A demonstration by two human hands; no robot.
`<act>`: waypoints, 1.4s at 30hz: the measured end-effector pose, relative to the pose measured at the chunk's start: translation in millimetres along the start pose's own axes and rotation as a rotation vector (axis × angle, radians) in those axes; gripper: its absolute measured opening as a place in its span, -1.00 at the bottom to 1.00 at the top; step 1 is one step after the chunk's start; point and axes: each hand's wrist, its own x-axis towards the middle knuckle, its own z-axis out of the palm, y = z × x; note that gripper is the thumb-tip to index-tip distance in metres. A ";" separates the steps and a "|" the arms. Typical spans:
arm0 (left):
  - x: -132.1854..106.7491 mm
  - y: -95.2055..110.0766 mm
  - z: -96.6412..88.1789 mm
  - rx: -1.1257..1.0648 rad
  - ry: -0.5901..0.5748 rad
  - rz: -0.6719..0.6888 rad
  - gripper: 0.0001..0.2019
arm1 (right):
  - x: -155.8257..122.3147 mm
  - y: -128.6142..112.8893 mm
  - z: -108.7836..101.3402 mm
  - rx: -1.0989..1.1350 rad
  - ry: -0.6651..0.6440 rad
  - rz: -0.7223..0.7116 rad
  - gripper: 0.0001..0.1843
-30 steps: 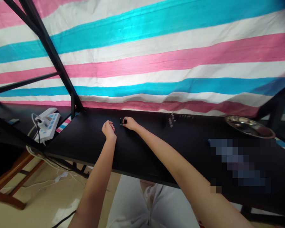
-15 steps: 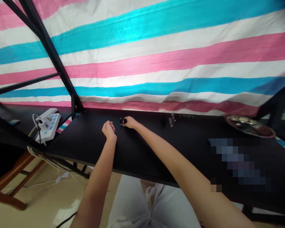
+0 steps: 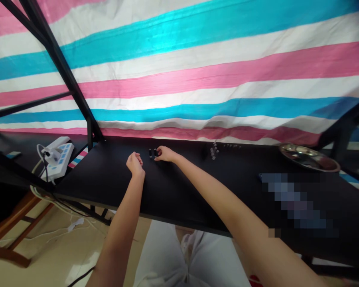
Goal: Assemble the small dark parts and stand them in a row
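My left hand (image 3: 135, 164) rests on the black table (image 3: 179, 187), its fingers curled into a loose fist; whether it holds anything is hidden. My right hand (image 3: 164, 154) lies further back, fingertips pinched on a small dark upright piece (image 3: 155, 152). A second small dark piece (image 3: 150, 153) stands just left of it, between the two hands. A cluster of small shiny pieces (image 3: 214, 152) stands further right near the table's back edge.
A metal plate (image 3: 308, 156) sits at the right of the table. A white power strip (image 3: 57, 156) with cables lies on the left side table. Black frame bars (image 3: 62, 67) rise at the left. A striped cloth (image 3: 197, 71) hangs behind. A wooden chair (image 3: 8, 235) stands lower left.
The view has shifted slightly. My right hand's fingers have drawn back a little, so two small dark pieces show apart. My left hand has barely moved.
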 end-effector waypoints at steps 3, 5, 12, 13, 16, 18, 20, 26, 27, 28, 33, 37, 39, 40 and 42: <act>-3.0 1.1 -0.3 0.041 -0.014 0.075 -0.78 | -28.3 7.5 -16.8 0.077 0.079 -0.082 -0.47; -11.8 1.3 -1.0 0.123 -0.075 0.213 -0.76 | -54.6 15.5 -30.9 0.132 0.277 -0.184 -0.60; -84.6 -19.7 20.6 0.689 -0.892 0.794 -0.84 | -135.9 79.9 -76.9 0.129 1.288 -0.072 -0.73; -96.2 -24.6 29.0 0.793 -1.015 0.863 -0.80 | -141.1 91.6 -80.4 0.133 1.344 -0.030 -0.72; -125.5 -41.4 57.9 1.094 -1.146 0.989 -0.55 | -147.6 123.2 -85.0 0.121 1.388 0.104 -0.72; -139.0 -54.5 76.2 1.251 -1.103 1.012 -0.47 | -147.4 138.9 -84.0 0.126 1.332 0.195 -0.73; -147.4 -68.3 90.5 1.357 -1.045 1.003 -0.47 | -146.4 148.9 -81.0 0.131 1.219 0.313 -0.72; -151.0 -91.5 110.1 1.471 -0.976 1.078 -0.52 | -148.7 152.1 -71.0 -0.011 0.875 0.460 -0.68; -150.2 -90.8 112.0 1.473 -0.977 1.109 -0.55 | -149.5 150.9 -70.4 -0.034 0.836 0.467 -0.67; -149.3 -89.1 113.9 1.472 -0.983 1.137 -0.58 | -150.2 149.8 -70.1 -0.055 0.800 0.474 -0.67; -142.9 -76.0 118.9 1.435 -1.008 1.170 -0.80 | -151.8 147.1 -70.3 -0.141 0.693 0.501 -0.70; -132.1 -69.4 105.7 1.279 -0.926 1.051 -0.85 | -150.8 147.2 -68.9 -0.162 0.696 0.514 -0.70; -126.4 -66.9 93.7 1.166 -0.869 0.994 -0.87 | -149.3 147.6 -67.9 -0.165 0.712 0.510 -0.71; -124.0 -65.7 87.4 1.112 -0.843 0.970 -0.88 | -148.2 147.8 -67.5 -0.166 0.718 0.511 -0.71; -121.1 -63.5 75.6 1.018 -0.791 0.915 -0.90 | -145.5 148.4 -67.0 -0.167 0.727 0.515 -0.73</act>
